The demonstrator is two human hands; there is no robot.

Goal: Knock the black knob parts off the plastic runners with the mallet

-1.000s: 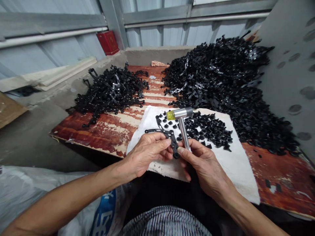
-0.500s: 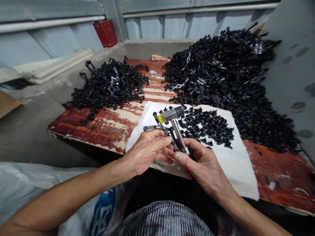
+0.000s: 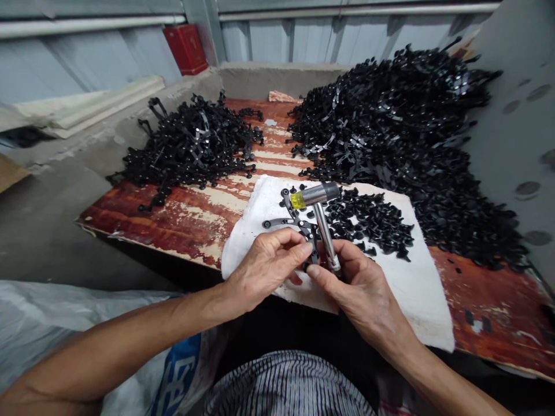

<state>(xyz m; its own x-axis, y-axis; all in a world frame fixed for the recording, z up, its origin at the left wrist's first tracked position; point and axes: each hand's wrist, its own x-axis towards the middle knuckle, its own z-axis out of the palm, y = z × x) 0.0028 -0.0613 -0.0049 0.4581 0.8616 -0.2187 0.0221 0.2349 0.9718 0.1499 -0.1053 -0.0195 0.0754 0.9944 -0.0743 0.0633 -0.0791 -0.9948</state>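
Note:
My left hand [image 3: 262,268] is closed on a black jointed linkage [image 3: 281,222], whose arms fan out forward with round ends. A small two-faced mallet [image 3: 319,195] with a yellow face, a dark grey face and a metal handle is held in my right hand [image 3: 366,289], its handle running down into the fingers. My right thumb also touches the near end of the linkage, where a small black piece is partly hidden by the fingers. Both hands are over a white cloth [image 3: 416,294]. Many small black mushroom-shaped pieces [image 3: 377,222] lie on it, right of the mallet.
A pile of black linkages [image 3: 186,144] sits on the left of the worn red board [image 3: 182,222]. A far larger heap [image 3: 390,121] fills the right side, against a grey panel [image 3: 526,144]. A red box [image 3: 186,49] stands at the back left.
The linkage and mallet have shifted slightly to the right and up in view. My left fingers have drawn in closer around the linkage. The view has tilted a little.

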